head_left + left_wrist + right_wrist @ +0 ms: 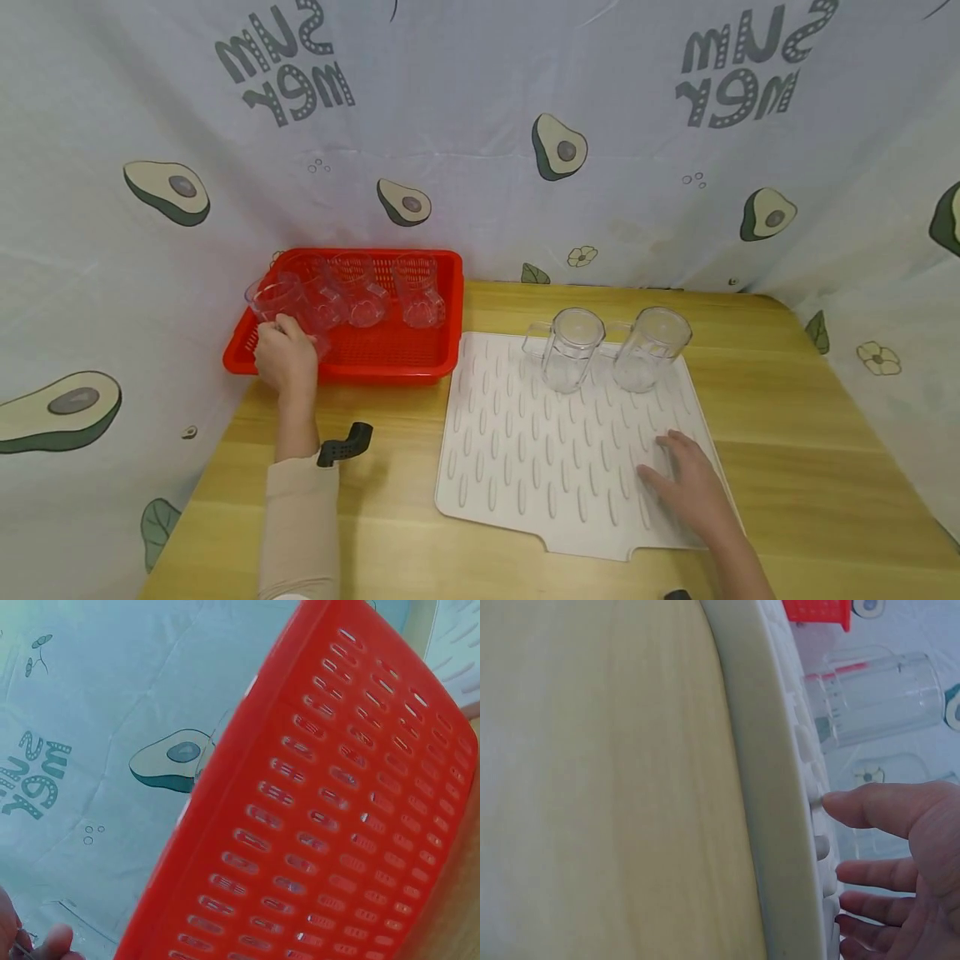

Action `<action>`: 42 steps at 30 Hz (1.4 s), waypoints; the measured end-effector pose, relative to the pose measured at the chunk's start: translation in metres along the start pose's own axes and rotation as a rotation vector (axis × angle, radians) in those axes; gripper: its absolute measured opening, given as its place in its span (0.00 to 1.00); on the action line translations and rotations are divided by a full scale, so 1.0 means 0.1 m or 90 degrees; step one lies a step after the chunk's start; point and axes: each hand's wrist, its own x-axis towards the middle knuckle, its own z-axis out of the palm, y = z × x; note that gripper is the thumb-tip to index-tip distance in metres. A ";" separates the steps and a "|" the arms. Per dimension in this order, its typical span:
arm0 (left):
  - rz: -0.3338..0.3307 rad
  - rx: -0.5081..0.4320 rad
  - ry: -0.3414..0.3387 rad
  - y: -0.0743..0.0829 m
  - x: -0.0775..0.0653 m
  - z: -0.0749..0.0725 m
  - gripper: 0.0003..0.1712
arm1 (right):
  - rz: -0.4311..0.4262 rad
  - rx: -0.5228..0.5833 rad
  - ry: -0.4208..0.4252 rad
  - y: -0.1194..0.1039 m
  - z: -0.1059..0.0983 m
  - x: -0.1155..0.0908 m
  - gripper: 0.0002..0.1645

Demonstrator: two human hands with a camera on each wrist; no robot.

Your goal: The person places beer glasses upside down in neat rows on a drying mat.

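Note:
My left hand (287,354) grips a clear glass mug (272,292) at the left end of the red basket (390,358). The mug is tilted above the rim; my fingers hide part of it. In the left wrist view, only the fingertips (56,943) show at the bottom corner. Other clear mugs (418,292) lie inside the basket. My right hand (693,487), fingers spread and relaxed, is at the right side of the white ridged mat (517,433), holding nothing. Beyond it, two clear mugs (573,350) stand on the mat, apparently upside down, handles to the left.
The wooden table (810,433) carries the basket at back left and the mat at centre right. A curtain (480,208) printed with avocados hangs close behind and along both sides. A black curved piece (347,444) sticks out from the left wrist.

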 end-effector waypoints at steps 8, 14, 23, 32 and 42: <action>0.044 -0.093 0.022 0.08 -0.03 -0.01 0.28 | -0.005 -0.003 0.008 0.03 0.01 -0.01 0.37; 0.068 -0.151 0.016 0.17 -0.07 -0.01 0.24 | 0.002 0.002 0.008 0.04 -0.01 -0.02 0.37; 0.117 -0.244 -0.027 0.26 -0.17 -0.03 0.20 | -0.007 0.002 0.011 0.02 -0.02 0.00 0.38; 0.168 -0.315 -0.113 0.25 -0.33 0.02 0.20 | -0.010 -0.002 0.010 0.03 -0.04 0.00 0.39; 0.178 -0.390 -0.211 0.37 -0.48 -0.01 0.20 | -0.012 0.007 0.010 0.00 -0.02 -0.04 0.38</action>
